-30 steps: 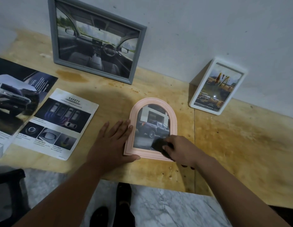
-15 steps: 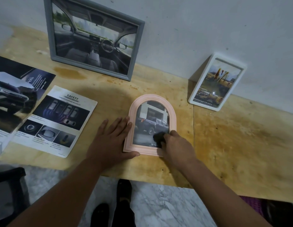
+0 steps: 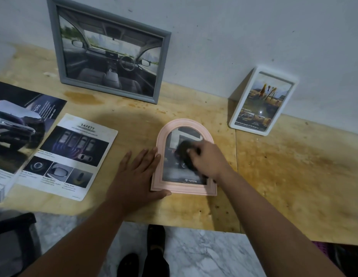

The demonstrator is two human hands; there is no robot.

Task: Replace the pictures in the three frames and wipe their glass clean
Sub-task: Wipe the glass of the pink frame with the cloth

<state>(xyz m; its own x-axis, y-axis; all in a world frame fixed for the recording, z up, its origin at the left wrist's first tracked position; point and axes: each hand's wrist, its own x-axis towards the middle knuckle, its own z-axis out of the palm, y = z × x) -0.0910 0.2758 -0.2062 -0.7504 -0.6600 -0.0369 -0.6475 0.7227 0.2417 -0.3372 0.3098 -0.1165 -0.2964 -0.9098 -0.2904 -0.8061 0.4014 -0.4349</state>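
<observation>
Plywood tabletop (image 3: 294, 176) carries it all: a grey frame (image 3: 54, 47) and a white frame (image 3: 252, 76) lean on the wall, well apart. Between them the pink arched frame (image 3: 161, 136) lies flat near the front edge; it looks light and liable to slide, its glass fragile. Left hand (image 3: 134, 174) lies open and flat, pinning its left rim. Right hand (image 3: 210, 158) is closed on a dark cloth (image 3: 184, 154), which presses on the glass.

The right hand (image 3: 209, 159) and its dark cloth (image 3: 185, 154) are motion-blurred, hiding the pink frame's (image 3: 184, 188) picture.
</observation>
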